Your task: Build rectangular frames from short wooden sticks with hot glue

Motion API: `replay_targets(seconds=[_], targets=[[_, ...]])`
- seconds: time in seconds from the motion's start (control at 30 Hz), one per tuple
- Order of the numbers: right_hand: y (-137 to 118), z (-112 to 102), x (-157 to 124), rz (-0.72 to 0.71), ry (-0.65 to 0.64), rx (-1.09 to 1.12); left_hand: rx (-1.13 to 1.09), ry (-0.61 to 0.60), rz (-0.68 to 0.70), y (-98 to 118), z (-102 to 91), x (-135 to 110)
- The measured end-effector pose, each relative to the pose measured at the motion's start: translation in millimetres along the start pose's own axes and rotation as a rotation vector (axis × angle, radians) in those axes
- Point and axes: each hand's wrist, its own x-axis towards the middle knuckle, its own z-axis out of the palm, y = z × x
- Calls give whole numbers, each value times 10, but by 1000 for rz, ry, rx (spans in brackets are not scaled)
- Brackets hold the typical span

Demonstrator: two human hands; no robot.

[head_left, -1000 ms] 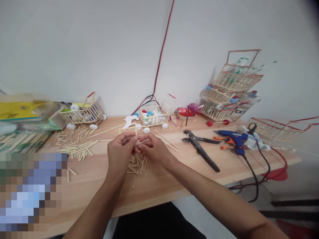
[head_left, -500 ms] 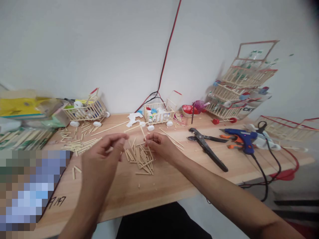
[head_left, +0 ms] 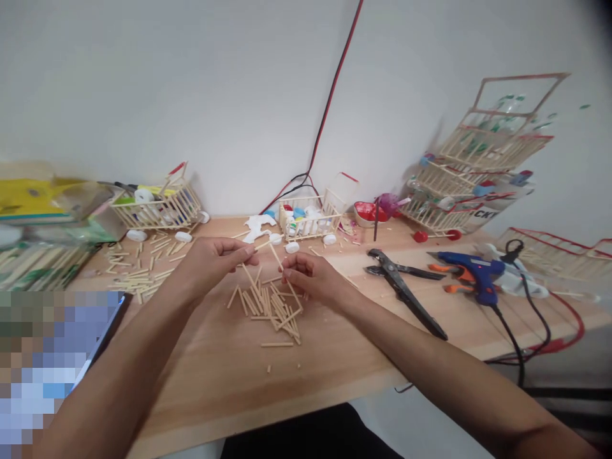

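Observation:
My left hand point(head_left: 213, 261) hovers over the wooden table point(head_left: 229, 376) with its fingers pinched on a thin wooden stick point(head_left: 262, 244). My right hand point(head_left: 310, 277) is closed on another long thin stick point(head_left: 285, 280) that slants down toward a pile of short cut sticks point(head_left: 268, 306) lying between and just below the two hands. The hands are a little apart, the pile under their fingertips.
Black pliers point(head_left: 404, 290) and a blue glue gun point(head_left: 471, 277) with its cord lie to the right. Small stick carts point(head_left: 308, 220) point(head_left: 157, 207) stand at the wall, a stack of them point(head_left: 473, 178) far right. More loose sticks point(head_left: 138, 268) lie left. A blurred patch covers the lower left.
My hands were joined over the pile; they have drawn apart, each with a stick, and the pile now shows between them. The view has shifted slightly leftward.

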Motion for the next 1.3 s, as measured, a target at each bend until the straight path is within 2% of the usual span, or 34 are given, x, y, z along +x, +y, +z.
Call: replay_targets(seconds=[0.13, 0.5, 0.67, 1.0, 1.17, 1.3], targets=[[-14, 19, 7, -36, -6, -51, 15, 59, 35, -10, 30, -13], [-39, 81, -58, -263, 112, -501, 28, 141, 55, -13, 127, -84], [-39, 99, -69, -284, 116, -526, 37, 184, 75, -39, 131, -104], [-20, 92, -67, -306, 107, -573, 50, 181, 111, -66, 130, -124], [-16, 90, -67, -294, 93, -572, 102, 130, 82, -76, 106, -120], [-7, 81, -70, -300, 96, -568, 53, 144, 30, -38, 120, -140]])
